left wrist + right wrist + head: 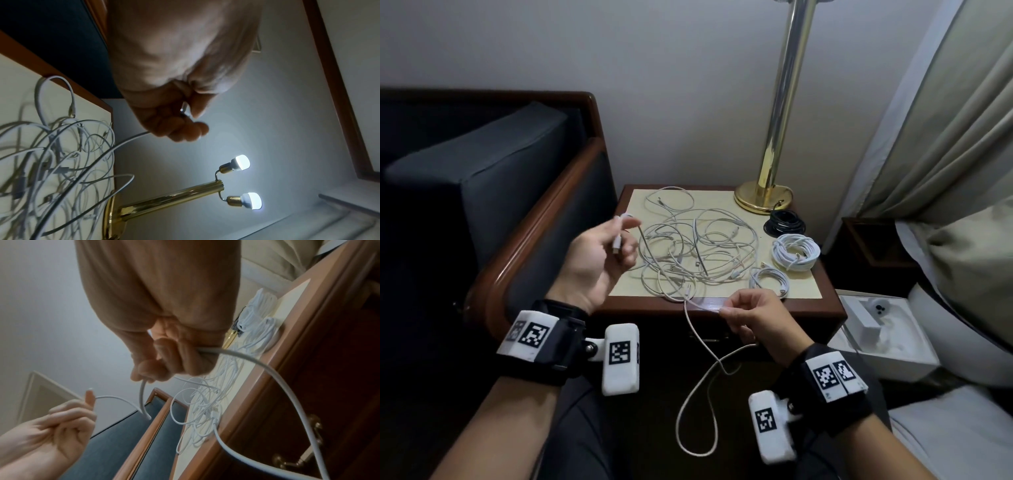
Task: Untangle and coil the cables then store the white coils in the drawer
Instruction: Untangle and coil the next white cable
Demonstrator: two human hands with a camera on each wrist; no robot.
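From the head camera, a small brown nightstand (722, 306) with a pale top stands between a dark blue armchair (482, 178) and a bed (945, 445). A big messy pile of white cables (688, 246) lies in the middle of the top. To the right of the pile sit a small white coil (768, 278), a bigger white coil (795, 252) behind it, and a black coil (785, 222) just in front of the gold lamp (763, 197). The left hand (599, 253) is raised beside the pile and pinches the plug end of a white cable (697, 394). The right hand (756, 320) is at the front edge of the nightstand with its fingers curled round the same cable, and a long loop of it hangs down in front of the drawer (709, 339), which is closed. A white box (883, 339) lies on the floor by the bed. From the left wrist camera, the left hand (176, 100) is closed on the cable, which runs down to the messy pile (51, 162) on the pale top. The lamp (170, 199) stands beside the pile with two bright bulbs (241, 162). From the right wrist camera, the right hand (164, 353) grips the cable (277, 378) tight. The cable bends across the drawer front (308, 402) and partly hides the brass handle (296, 462). The left hand (61, 426) is lower left, and the cable reaches its fingers. The white coils (259, 321) sit at the far end of the top, part hidden by the hand.
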